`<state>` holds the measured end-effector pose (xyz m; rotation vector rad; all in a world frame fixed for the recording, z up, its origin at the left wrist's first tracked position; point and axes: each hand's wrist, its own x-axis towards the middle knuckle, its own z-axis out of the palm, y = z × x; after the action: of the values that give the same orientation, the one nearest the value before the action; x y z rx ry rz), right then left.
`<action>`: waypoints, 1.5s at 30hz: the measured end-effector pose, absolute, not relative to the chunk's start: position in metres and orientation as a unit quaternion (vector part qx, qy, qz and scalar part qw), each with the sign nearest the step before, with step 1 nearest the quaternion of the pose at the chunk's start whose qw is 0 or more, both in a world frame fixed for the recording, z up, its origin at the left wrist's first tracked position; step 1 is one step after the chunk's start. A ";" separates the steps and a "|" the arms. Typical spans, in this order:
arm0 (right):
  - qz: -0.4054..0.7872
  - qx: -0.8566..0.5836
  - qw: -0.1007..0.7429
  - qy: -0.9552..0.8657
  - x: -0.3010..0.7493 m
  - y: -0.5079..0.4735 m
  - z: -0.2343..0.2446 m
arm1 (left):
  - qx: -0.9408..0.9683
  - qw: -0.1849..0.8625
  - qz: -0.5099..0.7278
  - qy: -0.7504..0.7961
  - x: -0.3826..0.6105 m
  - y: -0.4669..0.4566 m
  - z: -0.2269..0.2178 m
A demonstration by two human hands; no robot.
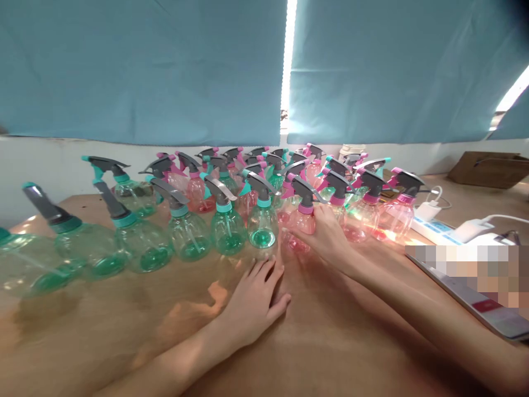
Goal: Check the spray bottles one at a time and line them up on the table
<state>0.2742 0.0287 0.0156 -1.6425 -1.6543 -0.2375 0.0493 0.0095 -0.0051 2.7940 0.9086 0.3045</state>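
Note:
My right hand [328,237] is wrapped around the body of a pink spray bottle [303,220] with a grey and pink trigger head. Its thumb lies across the front, and the other fingers are partly hidden behind. My left hand [258,298] rests palm down on the brown tabletop [165,353], fingers stretched out and holding nothing. Just beyond its fingertips stands a green spray bottle [263,223]. To the right of my right hand is another pink spray bottle [370,212] in the front row.
Several more green bottles [190,234] and pink bottles crowd the table in rows. A white power strip [438,229] with plugged-in chargers sits at right, near a flat device [483,303]. A cardboard box [487,168] stands at far right. Blue blinds [144,71] hang behind.

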 end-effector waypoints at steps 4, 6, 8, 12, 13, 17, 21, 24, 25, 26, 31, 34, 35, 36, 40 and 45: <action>-0.105 -0.653 0.392 -0.639 0.273 0.033 0.015 | 0.942 0.091 0.097 0.308 0.050 0.010 -0.005; -0.109 -0.657 0.393 -0.634 0.272 0.035 0.015 | 0.942 0.093 0.097 0.309 0.049 0.009 -0.005; -0.112 -0.660 0.395 -0.629 0.271 0.036 0.016 | 0.941 0.097 0.096 0.308 0.049 0.009 -0.005; -0.118 -0.669 0.399 -0.616 0.269 0.038 0.016 | 0.941 0.099 0.098 0.308 0.048 0.009 -0.006; -0.122 -0.670 0.399 -0.614 0.269 0.038 0.016 | 0.941 0.098 0.100 0.308 0.048 0.010 -0.006; -0.141 -0.674 0.396 -0.608 0.269 0.041 0.014 | 0.942 0.099 0.106 0.303 0.048 0.011 -0.008; -0.154 -0.681 0.387 -0.602 0.268 0.042 0.014 | 0.942 0.098 0.110 0.302 0.048 0.011 -0.009; -0.157 -0.686 0.378 -0.602 0.267 0.042 0.015 | 0.943 0.092 0.102 0.304 0.048 0.011 -0.009; -0.157 -0.689 0.375 -0.601 0.267 0.042 0.016 | 0.943 0.089 0.098 0.306 0.048 0.011 -0.009; -0.156 -0.691 0.372 -0.599 0.267 0.042 0.017 | 0.943 0.089 0.095 0.306 0.049 0.011 -0.008; -0.145 -0.704 0.352 -0.599 0.268 0.037 0.023 | 0.941 0.097 0.101 0.309 0.049 0.010 -0.006; -0.138 -0.709 0.340 -0.602 0.268 0.030 0.026 | 0.941 0.101 0.107 0.304 0.049 0.010 -0.005; -0.138 -0.709 0.336 -0.604 0.269 0.027 0.027 | 0.941 0.102 0.112 0.302 0.049 0.010 -0.005; -0.139 -0.708 0.333 -0.607 0.269 0.025 0.027 | 0.941 0.102 0.115 0.300 0.049 0.010 -0.005; -0.147 -0.706 0.325 -0.612 0.270 0.021 0.027 | 0.942 0.099 0.107 0.301 0.050 0.010 -0.005; -0.159 -0.699 0.323 -0.618 0.270 0.021 0.026 | 0.942 0.095 0.101 0.304 0.050 0.009 -0.003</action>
<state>0.2697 0.0210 0.0260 -1.8339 -1.6231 -0.4176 0.0495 0.0091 -0.0034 2.7934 0.9023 0.2997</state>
